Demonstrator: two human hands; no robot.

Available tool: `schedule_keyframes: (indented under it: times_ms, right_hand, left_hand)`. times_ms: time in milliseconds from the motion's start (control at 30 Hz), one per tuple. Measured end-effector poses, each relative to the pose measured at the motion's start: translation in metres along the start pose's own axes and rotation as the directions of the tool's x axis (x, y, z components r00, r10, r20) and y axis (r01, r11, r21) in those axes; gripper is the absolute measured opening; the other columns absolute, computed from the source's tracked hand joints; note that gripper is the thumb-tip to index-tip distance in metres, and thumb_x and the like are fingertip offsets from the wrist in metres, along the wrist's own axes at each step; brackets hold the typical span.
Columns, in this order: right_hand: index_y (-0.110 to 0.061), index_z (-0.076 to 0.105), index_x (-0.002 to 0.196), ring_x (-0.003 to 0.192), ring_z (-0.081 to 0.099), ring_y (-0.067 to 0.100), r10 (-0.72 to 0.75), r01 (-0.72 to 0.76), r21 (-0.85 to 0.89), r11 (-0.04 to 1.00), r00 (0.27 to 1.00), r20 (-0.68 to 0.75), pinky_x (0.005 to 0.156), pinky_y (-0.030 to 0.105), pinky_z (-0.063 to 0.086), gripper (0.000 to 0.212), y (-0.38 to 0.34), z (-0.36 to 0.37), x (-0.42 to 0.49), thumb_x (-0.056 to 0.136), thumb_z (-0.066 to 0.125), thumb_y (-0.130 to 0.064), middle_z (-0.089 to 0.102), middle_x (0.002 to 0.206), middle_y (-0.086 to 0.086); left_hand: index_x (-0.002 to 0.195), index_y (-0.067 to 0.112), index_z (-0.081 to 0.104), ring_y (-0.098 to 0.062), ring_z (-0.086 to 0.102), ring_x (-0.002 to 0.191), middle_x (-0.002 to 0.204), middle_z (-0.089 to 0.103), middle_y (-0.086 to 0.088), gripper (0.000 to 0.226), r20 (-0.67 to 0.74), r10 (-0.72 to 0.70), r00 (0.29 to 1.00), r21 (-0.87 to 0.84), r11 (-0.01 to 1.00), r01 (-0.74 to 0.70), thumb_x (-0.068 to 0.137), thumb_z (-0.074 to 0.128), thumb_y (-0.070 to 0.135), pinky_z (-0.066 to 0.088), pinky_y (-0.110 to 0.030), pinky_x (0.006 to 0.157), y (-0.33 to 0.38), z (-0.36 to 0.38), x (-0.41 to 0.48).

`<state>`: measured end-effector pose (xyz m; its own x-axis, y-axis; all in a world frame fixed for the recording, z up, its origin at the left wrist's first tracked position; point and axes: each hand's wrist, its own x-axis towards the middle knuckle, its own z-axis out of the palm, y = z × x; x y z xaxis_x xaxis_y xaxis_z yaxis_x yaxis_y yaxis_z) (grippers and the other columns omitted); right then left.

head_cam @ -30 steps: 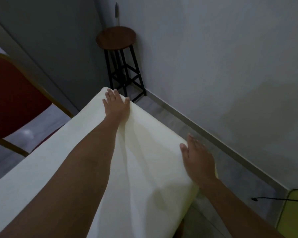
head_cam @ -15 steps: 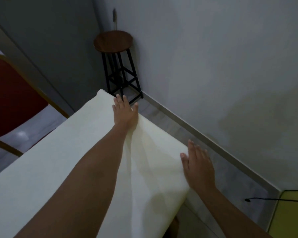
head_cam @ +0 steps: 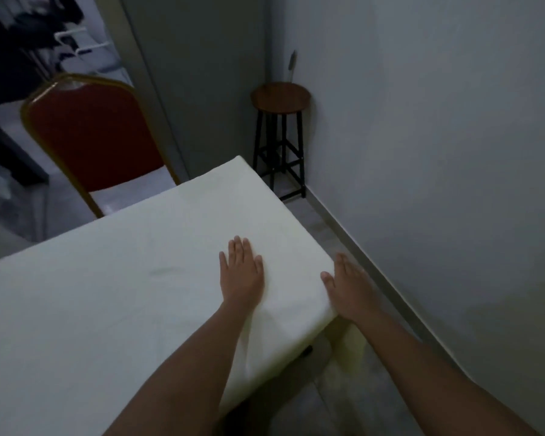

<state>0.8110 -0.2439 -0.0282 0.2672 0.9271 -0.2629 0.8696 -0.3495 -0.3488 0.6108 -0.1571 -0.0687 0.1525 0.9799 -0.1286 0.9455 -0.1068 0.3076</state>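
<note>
Head view: left hand [head_cam: 241, 272] and right hand [head_cam: 348, 287] lie flat, grip released, on the white cloth [head_cam: 123, 294] (top mostly smooth; corner folds left to press, I judge).

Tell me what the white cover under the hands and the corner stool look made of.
The white cover looks like matte fabric: it creases softly and drapes over the edge. The stool seat looks like dull brown wood; its legs likely black-painted metal, thin and straight.
</note>
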Motion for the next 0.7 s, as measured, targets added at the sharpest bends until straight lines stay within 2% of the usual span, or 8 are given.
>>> schedule_keyframes:
  times_ms: [100,200,400,500,600,700]
  right_hand:
    - [-0.012,-0.001,0.151,0.146,0.006,0.021,-0.137,0.140,-0.016,0.990,0.984,0.118,0.119,0.043,0.007,0.063,0.021,-0.005,-0.006,0.101,0.025,-0.040,0.000,0.160,0.006]
    - [-0.012,-0.004,0.151,0.147,0.001,0.019,-0.235,0.243,-0.021,0.970,0.955,0.183,0.119,0.043,0.003,0.061,0.037,-0.008,-0.012,0.102,0.024,-0.036,-0.005,0.160,0.004]
    - [-0.011,-0.002,0.151,0.147,0.002,0.020,-0.386,0.415,-0.099,0.904,0.895,0.224,0.118,0.042,0.003,0.058,0.035,-0.018,0.017,0.102,0.023,-0.031,-0.002,0.160,0.005]
    - [-0.011,0.000,0.151,0.147,0.001,0.022,-0.452,0.492,-0.121,0.862,0.855,0.254,0.118,0.043,0.002,0.057,0.024,-0.022,0.039,0.102,0.022,-0.030,-0.002,0.160,0.006]
    - [-0.010,0.002,0.151,0.147,-0.001,0.024,-0.536,0.589,-0.210,0.780,0.803,0.261,0.118,0.045,-0.001,0.057,0.011,-0.022,0.063,0.101,0.023,-0.030,-0.002,0.160,0.007]
    - [-0.010,0.004,0.151,0.147,-0.003,0.024,-0.580,0.640,-0.249,0.727,0.766,0.276,0.117,0.046,-0.001,0.057,0.000,-0.020,0.082,0.101,0.023,-0.030,-0.002,0.160,0.007]
  left_hand:
    - [0.152,0.009,0.001,-0.019,-0.006,0.149,0.161,-0.003,-0.008,0.058,-0.057,-0.145,0.988,-0.025,0.989,0.143,0.102,0.012,0.034,-0.007,-0.041,0.121,0.021,0.012,-0.025]
    - [0.152,0.008,0.002,-0.020,-0.004,0.149,0.161,-0.001,-0.009,0.057,-0.087,-0.224,0.971,-0.035,0.974,0.222,0.101,0.013,0.033,-0.005,-0.042,0.121,0.041,0.022,-0.045]
    - [0.152,0.008,0.002,-0.019,-0.004,0.149,0.161,-0.001,-0.008,0.056,-0.131,-0.290,0.948,-0.051,0.957,0.285,0.102,0.011,0.032,-0.005,-0.040,0.121,0.057,0.031,-0.071]
    - [0.152,0.007,0.003,-0.019,-0.005,0.149,0.161,-0.001,-0.009,0.057,-0.156,-0.366,0.918,-0.100,0.930,0.354,0.102,0.013,0.032,-0.005,-0.038,0.121,0.058,0.031,-0.066]
    - [0.152,0.008,0.006,-0.018,-0.003,0.149,0.161,0.002,-0.009,0.056,-0.200,-0.405,0.892,-0.126,0.914,0.386,0.102,0.016,0.031,-0.005,-0.037,0.121,0.059,0.031,-0.059]
    - [0.152,0.010,0.004,-0.018,-0.004,0.149,0.161,0.000,-0.007,0.056,-0.187,-0.399,0.898,-0.086,0.917,0.390,0.102,0.015,0.032,-0.006,-0.037,0.121,0.060,0.029,-0.061]
